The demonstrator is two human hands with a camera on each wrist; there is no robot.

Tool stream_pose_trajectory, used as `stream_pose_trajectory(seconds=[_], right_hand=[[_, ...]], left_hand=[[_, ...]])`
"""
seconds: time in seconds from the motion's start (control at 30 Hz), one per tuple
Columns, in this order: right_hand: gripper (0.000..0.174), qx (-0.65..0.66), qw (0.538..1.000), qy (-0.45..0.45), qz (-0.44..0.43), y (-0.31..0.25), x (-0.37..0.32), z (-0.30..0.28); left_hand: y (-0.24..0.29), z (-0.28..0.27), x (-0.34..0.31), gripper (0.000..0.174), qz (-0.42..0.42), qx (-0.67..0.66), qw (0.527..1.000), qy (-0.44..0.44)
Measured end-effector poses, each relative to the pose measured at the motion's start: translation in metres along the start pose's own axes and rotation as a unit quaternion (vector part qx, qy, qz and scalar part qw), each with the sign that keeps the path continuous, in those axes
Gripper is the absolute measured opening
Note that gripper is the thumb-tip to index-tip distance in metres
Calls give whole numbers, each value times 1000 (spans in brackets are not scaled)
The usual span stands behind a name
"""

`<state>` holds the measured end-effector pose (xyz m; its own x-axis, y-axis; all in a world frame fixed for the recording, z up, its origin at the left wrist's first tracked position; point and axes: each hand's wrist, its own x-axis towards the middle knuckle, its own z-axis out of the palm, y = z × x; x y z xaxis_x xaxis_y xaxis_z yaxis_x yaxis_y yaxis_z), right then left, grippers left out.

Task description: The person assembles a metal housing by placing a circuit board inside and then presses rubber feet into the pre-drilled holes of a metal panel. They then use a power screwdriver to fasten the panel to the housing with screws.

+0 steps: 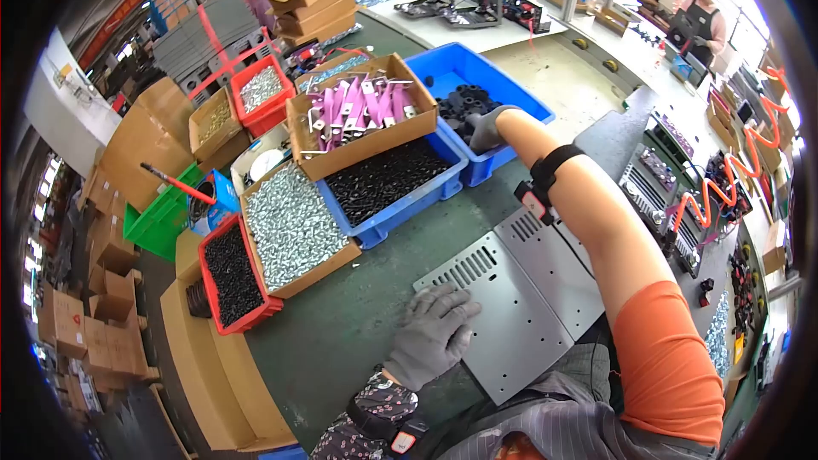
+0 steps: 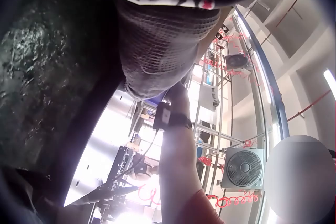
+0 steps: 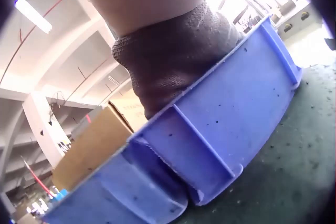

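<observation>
A grey sheet-metal panel [image 1: 520, 324] with slots, small holes and a fold line lies at the bench's front, partly over the person's lap. My left hand [image 1: 433, 332], in a grey glove, rests at its left edge with fingers lying loosely on the metal. In the left wrist view the gloved hand [image 2: 157, 50] hides its own fingertips. My right hand [image 1: 489, 129], also gloved, reaches down into a blue bin [image 1: 535, 102] of black parts [image 1: 467, 104]. The bin's wall [image 3: 226, 108] hides its fingers in the right wrist view, and I cannot tell what they hold.
Left of the blue bin stand a carton of purple parts [image 1: 362, 111], a blue tray of black screws [image 1: 388, 183], a carton of silver screws [image 1: 294, 221] and a red bin of black screws [image 1: 232, 277]. Dark metal assemblies [image 1: 660, 175] and a coiled orange hose [image 1: 731, 179] are at the right.
</observation>
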<state>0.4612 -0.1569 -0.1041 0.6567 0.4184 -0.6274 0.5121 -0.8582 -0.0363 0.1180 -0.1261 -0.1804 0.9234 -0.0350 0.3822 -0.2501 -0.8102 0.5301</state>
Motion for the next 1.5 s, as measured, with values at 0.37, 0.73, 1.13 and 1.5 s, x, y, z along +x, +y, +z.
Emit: stream_pose_trajectory(seconds=[0.37,0.73,1.13,1.5], right_hand=[[91,38,998,51,0,3,-11,2],[73,-71,983,170,-21,0,7,14],[61,-7,990,135,-39,5,7,7],[37,344,922,162,-68,24,2,-10]], left_hand=[[0,-2,0,26,-5,-2,1000,-5],[-2,-1,-1,27,-9,-12,1000,-10],[-3,-1,-3,26,-11,-27,1000,-5],[-4,-1,-3,27,-3,-57,998,-5]])
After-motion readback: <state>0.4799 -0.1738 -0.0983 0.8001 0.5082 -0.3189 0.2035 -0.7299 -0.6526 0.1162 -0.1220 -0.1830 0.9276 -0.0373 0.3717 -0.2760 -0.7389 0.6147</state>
